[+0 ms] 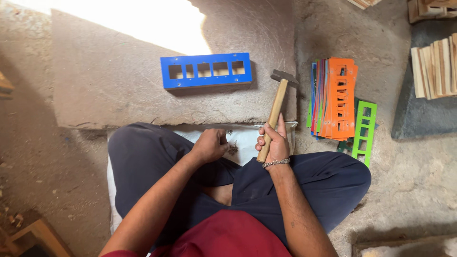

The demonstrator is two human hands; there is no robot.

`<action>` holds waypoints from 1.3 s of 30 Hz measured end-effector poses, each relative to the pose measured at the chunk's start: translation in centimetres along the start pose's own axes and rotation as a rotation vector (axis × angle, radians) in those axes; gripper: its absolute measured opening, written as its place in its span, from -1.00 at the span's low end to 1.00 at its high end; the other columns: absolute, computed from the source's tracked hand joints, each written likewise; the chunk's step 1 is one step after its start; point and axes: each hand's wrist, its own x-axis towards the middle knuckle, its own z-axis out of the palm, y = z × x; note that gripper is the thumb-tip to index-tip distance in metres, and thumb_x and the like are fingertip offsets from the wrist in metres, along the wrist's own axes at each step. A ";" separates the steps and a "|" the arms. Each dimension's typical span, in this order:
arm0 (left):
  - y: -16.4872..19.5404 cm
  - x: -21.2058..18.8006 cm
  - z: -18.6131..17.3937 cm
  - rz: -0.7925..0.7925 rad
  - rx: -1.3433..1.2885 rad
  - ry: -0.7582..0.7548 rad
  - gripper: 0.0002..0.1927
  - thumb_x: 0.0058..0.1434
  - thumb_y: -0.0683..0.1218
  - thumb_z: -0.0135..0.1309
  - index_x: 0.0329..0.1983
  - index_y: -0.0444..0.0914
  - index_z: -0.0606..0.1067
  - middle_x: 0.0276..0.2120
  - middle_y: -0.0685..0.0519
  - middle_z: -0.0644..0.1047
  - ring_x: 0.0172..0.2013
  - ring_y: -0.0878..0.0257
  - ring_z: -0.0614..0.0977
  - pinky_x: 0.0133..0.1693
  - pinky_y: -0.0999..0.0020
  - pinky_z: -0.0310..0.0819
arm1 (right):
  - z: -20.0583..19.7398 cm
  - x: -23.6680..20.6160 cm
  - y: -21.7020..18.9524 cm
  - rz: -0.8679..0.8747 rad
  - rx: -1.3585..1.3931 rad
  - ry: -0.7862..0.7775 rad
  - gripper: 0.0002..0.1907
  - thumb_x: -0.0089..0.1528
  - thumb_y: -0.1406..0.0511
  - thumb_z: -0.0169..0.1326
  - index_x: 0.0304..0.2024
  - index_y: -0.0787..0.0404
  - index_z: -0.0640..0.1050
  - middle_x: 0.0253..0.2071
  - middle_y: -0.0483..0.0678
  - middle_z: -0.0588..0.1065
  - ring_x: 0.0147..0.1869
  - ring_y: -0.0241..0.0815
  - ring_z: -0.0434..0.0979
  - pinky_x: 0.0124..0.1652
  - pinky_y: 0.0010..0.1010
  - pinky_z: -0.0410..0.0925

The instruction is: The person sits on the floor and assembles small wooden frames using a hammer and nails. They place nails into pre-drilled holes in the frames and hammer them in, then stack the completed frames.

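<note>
Progress: blue frame (205, 70) with five window holes lies alone on the stone slab (119, 85), upper middle of the frame; nothing is being struck yet.
Right hand (273, 144): closed around the wooden handle of the hammer (276, 112), head resting on the slab.
Left hand (209, 145): fingers curled, pinching small nails (232, 148) on the white sheet (243, 140); exact grip unclear.
Waiting: stack of coloured frames (335, 97) at right.

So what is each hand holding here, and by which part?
The right hand grips a hammer low on its wooden handle, head pointing away. The left hand is closed over something small by the white sheet; what it holds cannot be told.
</note>
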 end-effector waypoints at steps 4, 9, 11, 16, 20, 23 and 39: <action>-0.2 0.5 -0.8 0.070 -0.228 0.087 -0.89 0.15 -0.19 0.24 -0.30 -0.29 0.54 -0.43 -0.04 0.65 -0.38 0.19 0.69 -0.29 0.28 0.58 | 0.1 -0.1 -0.1 -0.002 0.005 -0.001 -0.27 0.36 0.35 -0.06 0.55 -0.14 0.09 -0.36 -0.11 0.38 -0.53 -0.40 0.37 -0.57 -0.55 0.33; -2.2 3.6 -7.6 0.262 -0.288 0.472 -0.76 0.25 -0.32 0.08 -0.10 -0.20 0.63 -0.27 0.04 0.70 -0.27 0.32 0.71 -0.20 0.43 0.64 | 0.4 0.0 -0.1 0.002 -0.021 0.020 -0.27 0.37 0.34 -0.06 0.56 -0.14 0.06 -0.36 -0.11 0.37 -0.53 -0.40 0.36 -0.57 -0.54 0.33; -3.0 5.1 -11.1 0.240 -0.216 0.652 -0.80 0.33 -0.27 0.11 -0.14 -0.15 0.68 -0.20 0.04 0.72 -0.21 0.33 0.74 -0.14 0.42 0.68 | 0.5 0.0 -0.1 0.003 -0.025 0.032 -0.26 0.37 0.34 -0.07 0.56 -0.14 0.05 -0.36 -0.11 0.37 -0.53 -0.41 0.36 -0.57 -0.54 0.33; -3.8 8.3 -16.7 0.102 -0.128 0.840 -0.92 0.28 -0.17 0.23 -0.19 -0.17 0.68 -0.23 -0.01 0.70 -0.22 0.24 0.73 -0.16 0.37 0.66 | 0.7 0.0 -0.2 0.011 -0.029 0.043 -0.26 0.37 0.34 -0.08 0.56 -0.14 0.03 -0.36 -0.11 0.38 -0.53 -0.42 0.36 -0.57 -0.55 0.33; -4.2 9.9 -17.3 0.145 0.022 0.805 -0.89 0.30 -0.21 0.17 -0.21 -0.19 0.69 -0.20 -0.03 0.69 -0.18 0.22 0.71 -0.15 0.38 0.65 | 0.8 0.0 -0.2 0.009 -0.044 0.036 -0.26 0.38 0.34 -0.08 0.57 -0.14 0.03 -0.37 -0.11 0.38 -0.53 -0.42 0.35 -0.58 -0.56 0.32; -4.9 10.2 -16.8 0.203 0.084 0.802 -0.90 0.34 -0.22 0.15 -0.14 -0.24 0.66 -0.20 -0.05 0.68 -0.19 0.20 0.71 -0.16 0.36 0.66 | 0.9 0.0 -0.3 0.003 -0.049 0.045 -0.26 0.38 0.34 -0.09 0.57 -0.12 0.02 -0.37 -0.11 0.38 -0.54 -0.43 0.35 -0.59 -0.56 0.31; -4.6 9.9 -16.9 0.399 0.262 0.817 -0.69 0.41 -0.11 0.15 -0.51 -0.20 0.57 -0.40 0.02 0.60 -0.29 0.23 0.65 -0.33 0.30 0.60 | 3.5 -3.0 0.8 -0.418 -0.799 -0.123 -0.22 0.33 0.44 0.04 0.55 0.24 0.04 -0.28 0.01 0.52 -0.42 -0.35 0.49 -0.52 -0.53 0.41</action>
